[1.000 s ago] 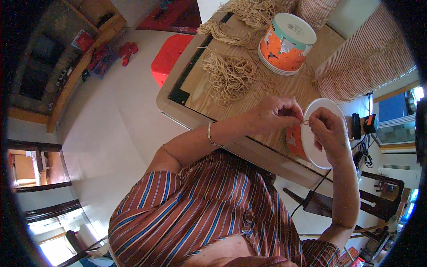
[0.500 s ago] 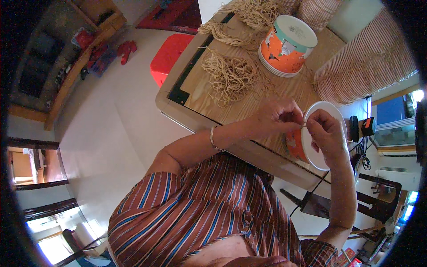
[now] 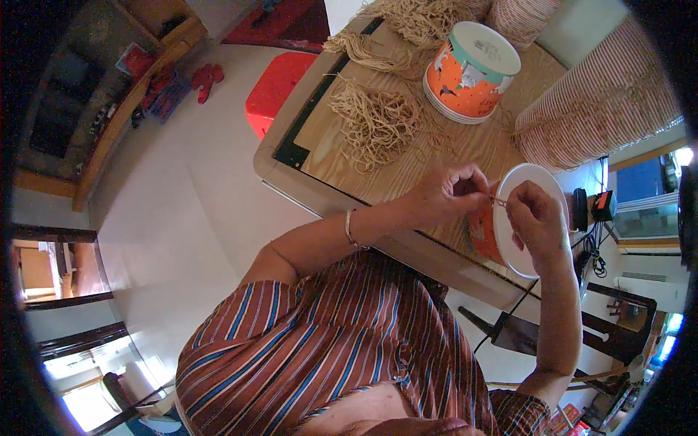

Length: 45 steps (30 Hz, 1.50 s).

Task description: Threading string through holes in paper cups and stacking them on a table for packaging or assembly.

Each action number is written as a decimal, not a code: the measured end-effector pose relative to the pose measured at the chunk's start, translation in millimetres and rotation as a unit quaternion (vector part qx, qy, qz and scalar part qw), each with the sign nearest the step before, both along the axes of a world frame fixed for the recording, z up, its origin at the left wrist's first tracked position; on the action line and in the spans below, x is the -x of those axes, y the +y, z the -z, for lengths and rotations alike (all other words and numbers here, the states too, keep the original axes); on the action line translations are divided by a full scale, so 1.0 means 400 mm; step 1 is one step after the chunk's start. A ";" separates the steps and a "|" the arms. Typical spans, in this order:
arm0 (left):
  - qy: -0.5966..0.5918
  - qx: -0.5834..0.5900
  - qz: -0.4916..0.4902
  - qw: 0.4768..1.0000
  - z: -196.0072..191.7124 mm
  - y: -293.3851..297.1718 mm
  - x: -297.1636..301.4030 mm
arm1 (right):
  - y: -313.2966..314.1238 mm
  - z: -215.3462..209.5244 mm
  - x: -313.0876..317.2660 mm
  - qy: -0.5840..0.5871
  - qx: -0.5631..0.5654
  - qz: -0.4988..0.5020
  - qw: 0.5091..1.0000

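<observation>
An orange paper tub (image 3: pixel 483 231) lies tilted near the table's front edge, its white round end toward the right. Over its rim, my left hand (image 3: pixel 456 190) and my right hand (image 3: pixel 536 212) work close together. A short piece of thin tan cord (image 3: pixel 499 201) stretches between their fingertips. My left thumb and forefinger pinch one side of it, the right fingers the other. Whether the cord passes through the tub's wall cannot be made out. Left of my hands lies a loose heap of tan cords (image 3: pixel 374 120).
Upside down behind my hands stands a stack of orange and green tubs (image 3: pixel 472 76). More cords (image 3: pixel 418 25) lie at the far edge. Long striped stacks (image 3: pixel 600 102) lean at the right, beside black cables (image 3: pixel 596 251). A red stool (image 3: pixel 280 91) stands left of the table (image 3: pixel 327 171).
My hands have drawn slightly apart, and more of the cord shows between the fingertips. The tub and the heap of cords stay in place.
</observation>
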<state>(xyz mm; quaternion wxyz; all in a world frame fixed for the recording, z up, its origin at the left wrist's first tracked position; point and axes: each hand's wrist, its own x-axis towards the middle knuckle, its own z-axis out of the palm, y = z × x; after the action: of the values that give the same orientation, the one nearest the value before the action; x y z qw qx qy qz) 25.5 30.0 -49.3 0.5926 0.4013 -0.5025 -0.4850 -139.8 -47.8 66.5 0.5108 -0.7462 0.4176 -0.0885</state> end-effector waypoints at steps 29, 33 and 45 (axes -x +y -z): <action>-0.036 0.105 -0.099 0.989 0.003 -0.006 0.040 | -0.008 0.012 0.004 -0.084 -0.078 -0.009 0.993; -0.021 0.089 -0.081 0.992 -0.009 0.009 0.035 | -0.006 -0.006 0.010 -0.043 -0.054 -0.011 0.998; -0.195 0.205 -0.217 0.934 -0.014 0.020 0.064 | 0.021 0.012 0.010 -0.038 0.142 -0.058 0.987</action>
<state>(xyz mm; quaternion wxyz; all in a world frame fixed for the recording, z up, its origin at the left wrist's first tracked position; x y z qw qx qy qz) -0.2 37.8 -43.7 0.6433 0.4568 -0.5974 -0.1435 -143.6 -39.4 61.6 0.4194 -0.8304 0.3366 -0.1455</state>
